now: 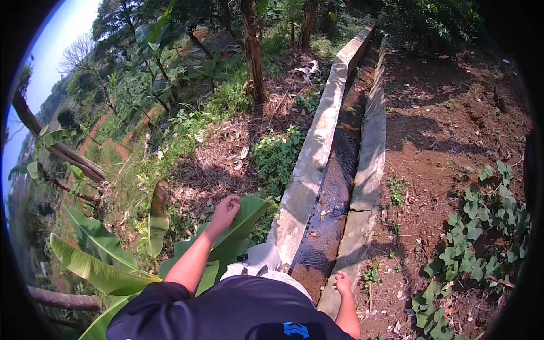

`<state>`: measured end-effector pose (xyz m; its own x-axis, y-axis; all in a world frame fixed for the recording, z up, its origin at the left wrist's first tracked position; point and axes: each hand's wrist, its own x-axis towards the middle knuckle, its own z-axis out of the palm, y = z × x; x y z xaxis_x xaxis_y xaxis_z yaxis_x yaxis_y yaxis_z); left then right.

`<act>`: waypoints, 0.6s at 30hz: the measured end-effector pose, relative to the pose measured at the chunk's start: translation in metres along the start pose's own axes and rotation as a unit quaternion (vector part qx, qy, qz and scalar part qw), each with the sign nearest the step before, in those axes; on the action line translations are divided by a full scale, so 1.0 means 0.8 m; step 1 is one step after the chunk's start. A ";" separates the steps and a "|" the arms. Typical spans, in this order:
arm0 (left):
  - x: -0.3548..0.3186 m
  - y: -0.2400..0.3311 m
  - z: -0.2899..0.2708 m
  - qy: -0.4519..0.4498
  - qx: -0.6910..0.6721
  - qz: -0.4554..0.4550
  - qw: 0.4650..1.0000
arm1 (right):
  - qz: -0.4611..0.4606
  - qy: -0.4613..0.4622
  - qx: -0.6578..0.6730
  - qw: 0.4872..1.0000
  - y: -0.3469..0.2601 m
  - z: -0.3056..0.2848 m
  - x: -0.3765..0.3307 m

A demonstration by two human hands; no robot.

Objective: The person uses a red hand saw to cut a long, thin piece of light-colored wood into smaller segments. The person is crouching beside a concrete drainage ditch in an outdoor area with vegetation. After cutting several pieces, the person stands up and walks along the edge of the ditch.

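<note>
My left hand hangs in the air over a broad green banana leaf, its fingers loosely bent and a little apart, with nothing visible in them. I cannot tell whether it touches the leaf. On the other side, my right hand is held above the right wall of a narrow concrete channel. Its fingers are curled in, and nothing shows in them. Between the two walls lies dark, shallow water with bits of litter in it. My body stands over the near end of the left wall.
Bare brown soil slopes along the right side, with a leafy creeper on it. Dry leaves and grass cover the ground to the left. A tree trunk rises farther off, and a leaning trunk stands at far left.
</note>
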<state>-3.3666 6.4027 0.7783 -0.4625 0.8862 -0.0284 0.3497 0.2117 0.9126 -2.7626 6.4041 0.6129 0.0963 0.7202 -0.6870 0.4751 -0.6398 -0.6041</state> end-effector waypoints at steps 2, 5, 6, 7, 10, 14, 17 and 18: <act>0.048 -0.007 0.011 0.007 0.009 -0.033 0.999 | -0.104 0.019 0.011 0.994 -0.113 -0.014 0.078; 0.122 -0.060 0.030 0.033 0.037 -0.099 0.994 | -0.221 0.018 -0.023 0.975 -0.260 -0.027 0.179; 0.151 -0.053 0.041 0.024 0.040 -0.101 0.994 | -0.225 0.013 -0.038 0.973 -0.298 -0.036 0.202; 0.190 -0.028 0.061 0.011 0.041 -0.099 0.994 | -0.228 0.031 -0.042 0.972 -0.320 -0.047 0.223; 0.303 -0.025 0.103 0.019 0.084 -0.031 0.996 | -0.168 0.028 -0.002 0.985 -0.405 -0.058 0.257; 0.458 0.026 0.168 -0.027 0.063 -0.031 0.997 | -0.005 0.014 -0.007 1.000 -0.352 -0.072 0.351; 0.559 0.080 0.200 -0.076 0.056 -0.025 0.995 | 0.150 -0.046 -0.067 0.985 -0.370 -0.082 0.348; 0.595 0.095 0.207 -0.096 0.056 -0.017 0.994 | 0.185 -0.068 -0.091 0.976 -0.396 -0.088 0.345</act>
<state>-3.4255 6.9090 0.7671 -0.3143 0.9381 -0.1453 0.4309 0.2774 0.8587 -2.8252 6.8245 0.6427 0.1789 0.3990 -0.8993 0.5787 -0.7819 -0.2318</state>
